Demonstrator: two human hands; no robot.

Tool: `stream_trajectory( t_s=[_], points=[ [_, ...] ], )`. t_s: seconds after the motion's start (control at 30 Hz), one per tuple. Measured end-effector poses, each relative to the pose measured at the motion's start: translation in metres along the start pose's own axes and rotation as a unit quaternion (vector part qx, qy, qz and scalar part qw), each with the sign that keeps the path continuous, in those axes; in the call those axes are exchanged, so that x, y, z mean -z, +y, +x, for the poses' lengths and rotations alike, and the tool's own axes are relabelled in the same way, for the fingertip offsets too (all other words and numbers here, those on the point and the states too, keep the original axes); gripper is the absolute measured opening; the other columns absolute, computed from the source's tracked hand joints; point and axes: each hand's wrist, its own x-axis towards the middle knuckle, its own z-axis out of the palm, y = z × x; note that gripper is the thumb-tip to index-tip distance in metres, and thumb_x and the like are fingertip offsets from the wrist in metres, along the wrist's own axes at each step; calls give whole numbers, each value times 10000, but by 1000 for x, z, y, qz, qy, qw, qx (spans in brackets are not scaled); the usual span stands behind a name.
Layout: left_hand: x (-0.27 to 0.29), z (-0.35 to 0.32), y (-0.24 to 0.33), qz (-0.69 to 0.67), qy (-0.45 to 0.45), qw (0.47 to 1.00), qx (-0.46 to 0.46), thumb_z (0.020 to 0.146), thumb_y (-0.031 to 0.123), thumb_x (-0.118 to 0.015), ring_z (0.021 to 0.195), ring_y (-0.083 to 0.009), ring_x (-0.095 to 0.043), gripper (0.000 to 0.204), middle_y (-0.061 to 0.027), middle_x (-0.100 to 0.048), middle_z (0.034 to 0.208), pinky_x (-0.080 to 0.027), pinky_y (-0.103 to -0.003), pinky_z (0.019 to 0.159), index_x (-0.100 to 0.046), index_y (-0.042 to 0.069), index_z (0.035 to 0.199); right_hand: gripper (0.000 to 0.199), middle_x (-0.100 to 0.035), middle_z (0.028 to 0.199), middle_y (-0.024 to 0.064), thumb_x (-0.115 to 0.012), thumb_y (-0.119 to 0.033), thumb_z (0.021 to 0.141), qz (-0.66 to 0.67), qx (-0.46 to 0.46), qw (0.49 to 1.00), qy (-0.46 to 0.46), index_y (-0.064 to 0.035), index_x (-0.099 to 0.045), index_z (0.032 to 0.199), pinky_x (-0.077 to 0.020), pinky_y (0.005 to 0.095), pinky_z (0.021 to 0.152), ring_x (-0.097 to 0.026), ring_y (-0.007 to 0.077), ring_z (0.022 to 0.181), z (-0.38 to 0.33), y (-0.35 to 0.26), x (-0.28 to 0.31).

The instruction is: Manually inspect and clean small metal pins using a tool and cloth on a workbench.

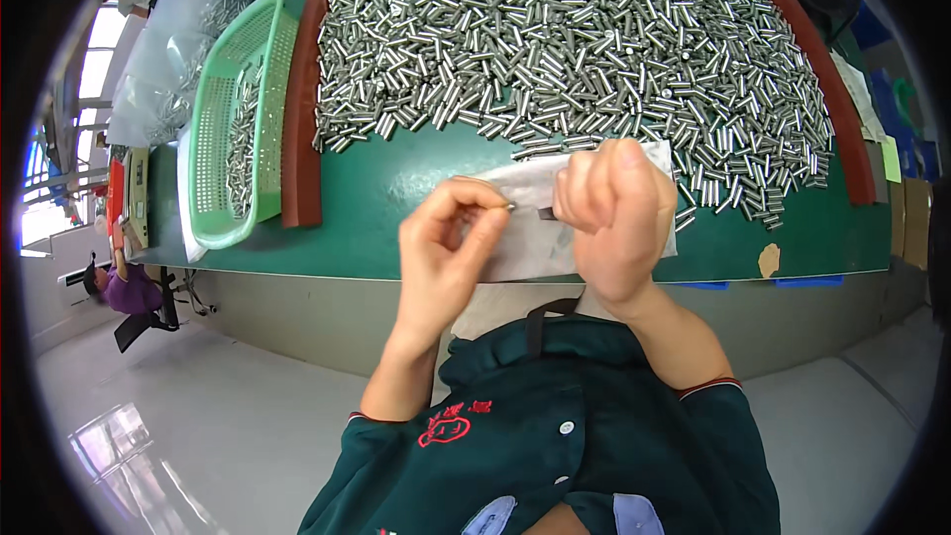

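Note:
My left hand (446, 243) is closed in a pinch over the table's front edge. Between its thumb and forefinger shows the end of a small metal pin (510, 206). To its right, my right hand (616, 213) is clenched in a fist. A short dark piece (547, 213) sticks out of that fist toward the pin; the rest is hidden by the fingers, so its kind cannot be made out. A white cloth or paper sheet (525, 253) lies on the green tabletop (367, 203) beneath both hands. Just beyond them spreads a large heap of short shiny metal pins (555, 40).
Brown rails (302, 139) flank the heap on both sides. At the left stands a green perforated basket (203, 208) with metal pins inside, beside clear plastic bags (163, 54) of more. A torn tan scrap (769, 260) lies front right. Far left, a person in purple (132, 289) sits.

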Motion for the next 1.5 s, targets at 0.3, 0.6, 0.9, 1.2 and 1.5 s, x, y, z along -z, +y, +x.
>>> stream_trajectory(
  t_s=[0.3,0.6,0.9,1.2,1.5],
  points=[
    [21,13,-3,-362,-54,912,185,857,130,-472,632,-80,-474,177,-61,-542,781,-400,-197,574,-529,-4,958,399,-234,415,-21,-267,-242,902,39,-40,997,44,-115,-261,524,-167,233,368,-140,67,365,5,-4,2],
    [24,58,5,153,-18,988,21,756,82,-588,488,-12,-289,76,60,-421,532,-240,-205,415,-561,12,746,401,-242,417,-17,-267,-251,903,37,-42,998,36,-116,-258,525,-169,233,367,-148,68,366,6,-5,1],
    [17,76,5,395,-115,890,-198,704,82,-601,558,-281,-541,110,-118,-554,616,-419,-359,519,-558,23,786,390,-243,424,-13,-269,-246,899,40,-46,997,40,-114,-260,532,-170,235,371,-141,69,372,6,-5,1],
    [33,76,-6,-256,-113,948,149,827,78,-511,467,-19,-338,35,-54,-559,679,-240,-166,415,-486,61,847,377,-236,427,-15,-271,-240,899,40,-44,997,39,-110,-259,545,-164,237,374,-131,69,374,7,-5,2],
    [32,76,-8,-236,-124,950,163,838,64,-484,460,-9,-316,137,-89,-596,758,-222,-155,408,-519,29,966,374,-281,454,7,-298,-202,899,82,-51,995,23,-85,-277,544,-209,231,398,-208,73,412,6,-6,6]
  ],
)
